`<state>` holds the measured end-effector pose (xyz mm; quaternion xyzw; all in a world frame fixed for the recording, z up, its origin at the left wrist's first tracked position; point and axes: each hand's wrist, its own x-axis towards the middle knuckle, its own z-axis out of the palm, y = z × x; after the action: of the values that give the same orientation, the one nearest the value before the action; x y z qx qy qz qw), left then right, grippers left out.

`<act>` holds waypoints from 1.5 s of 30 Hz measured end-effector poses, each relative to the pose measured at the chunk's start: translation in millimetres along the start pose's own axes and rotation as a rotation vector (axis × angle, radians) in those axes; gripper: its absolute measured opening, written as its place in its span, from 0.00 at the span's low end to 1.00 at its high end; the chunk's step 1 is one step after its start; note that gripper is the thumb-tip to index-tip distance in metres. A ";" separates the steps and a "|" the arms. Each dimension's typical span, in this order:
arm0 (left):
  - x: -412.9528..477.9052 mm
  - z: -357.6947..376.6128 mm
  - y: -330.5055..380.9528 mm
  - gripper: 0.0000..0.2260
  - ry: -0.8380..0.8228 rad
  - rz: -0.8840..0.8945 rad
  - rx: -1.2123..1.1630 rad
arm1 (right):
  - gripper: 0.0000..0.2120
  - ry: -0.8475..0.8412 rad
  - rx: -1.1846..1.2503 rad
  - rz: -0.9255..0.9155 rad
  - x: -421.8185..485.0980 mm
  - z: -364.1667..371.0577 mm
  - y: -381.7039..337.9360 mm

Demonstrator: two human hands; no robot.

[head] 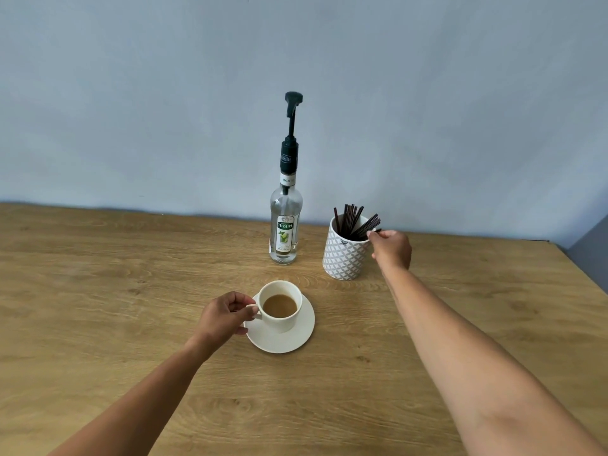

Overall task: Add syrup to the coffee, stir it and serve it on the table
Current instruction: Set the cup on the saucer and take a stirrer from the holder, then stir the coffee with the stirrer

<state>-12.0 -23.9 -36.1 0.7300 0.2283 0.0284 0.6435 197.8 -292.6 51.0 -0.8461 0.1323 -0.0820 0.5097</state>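
Two bare hands work around the coffee cup (280, 306) on its saucer (289, 340): the left hand (223, 315) pinches its handle. Behind it stands the syrup bottle (285, 225); back-right, the right hand (392, 249) grasps a stirrer (368, 225) in the patterned holder (345, 258).

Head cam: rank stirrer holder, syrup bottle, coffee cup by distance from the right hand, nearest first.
From the right hand:
1. Stirrer holder: right beside the hand, whose fingertips are at the dark stirrers at its rim.
2. Syrup bottle: further left, upright near the wall.
3. Coffee cup: farthest, nearer the camera on its saucer, with the left hand at its handle.
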 end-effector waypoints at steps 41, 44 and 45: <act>1.1 -2.3 4.4 0.05 -0.011 -0.003 0.000 | 0.10 -0.014 0.151 -0.184 14.6 -27.1 -41.3; 0.4 -1.9 3.9 0.05 -0.015 0.000 -0.010 | 0.10 0.015 0.173 -0.296 9.7 -42.3 -55.9; 0.1 -1.7 3.8 0.05 -0.019 0.000 -0.014 | 0.08 0.025 0.194 -0.330 7.1 -47.1 -60.8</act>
<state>-11.4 -22.5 -32.3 0.7258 0.2218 0.0231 0.6507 200.2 -307.3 126.7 -0.8022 -0.0105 -0.1874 0.5668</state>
